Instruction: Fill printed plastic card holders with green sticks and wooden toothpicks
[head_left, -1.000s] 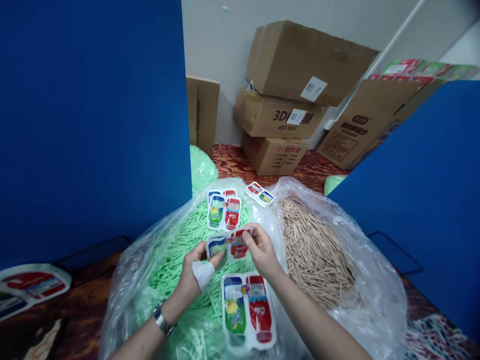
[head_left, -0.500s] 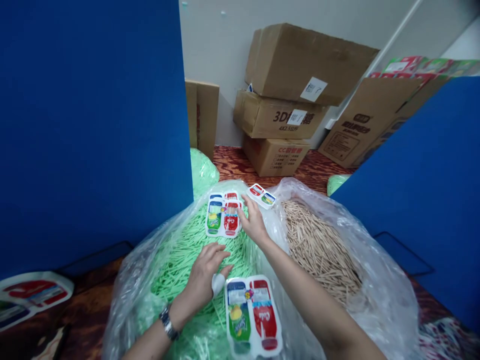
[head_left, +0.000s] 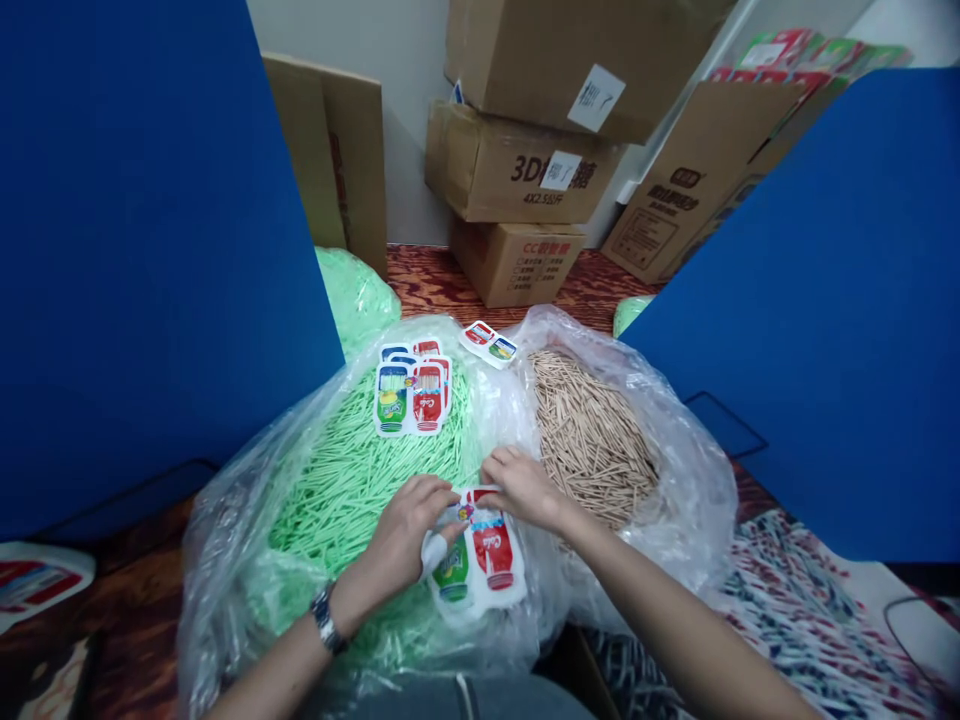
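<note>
My left hand (head_left: pixel 409 535), with a white bandage on the thumb and a watch on the wrist, pinches the top left of a bottle-shaped blister pack (head_left: pixel 474 562) printed green and red. My right hand (head_left: pixel 521 487) pinches the pack's top right edge. The pack lies on a clear plastic bag of green sticks (head_left: pixel 352 470). A stack of filled packs (head_left: pixel 410 392) rests farther back on the green sticks. One more small pack (head_left: pixel 489 343) sits between the two bags. A second bag of tan sticks (head_left: pixel 589 435) is to the right.
Blue partition boards stand at left (head_left: pixel 150 240) and right (head_left: pixel 817 300). Cardboard boxes (head_left: pixel 517 170) are stacked against the back wall. Another pack (head_left: pixel 37 582) lies at the far left on the dark wooden table. Patterned cloth (head_left: pixel 787 620) lies at lower right.
My right hand came back from the stack of packs at the rear, and both hands now pinch the top of the near pack. The camera tilted downward.
</note>
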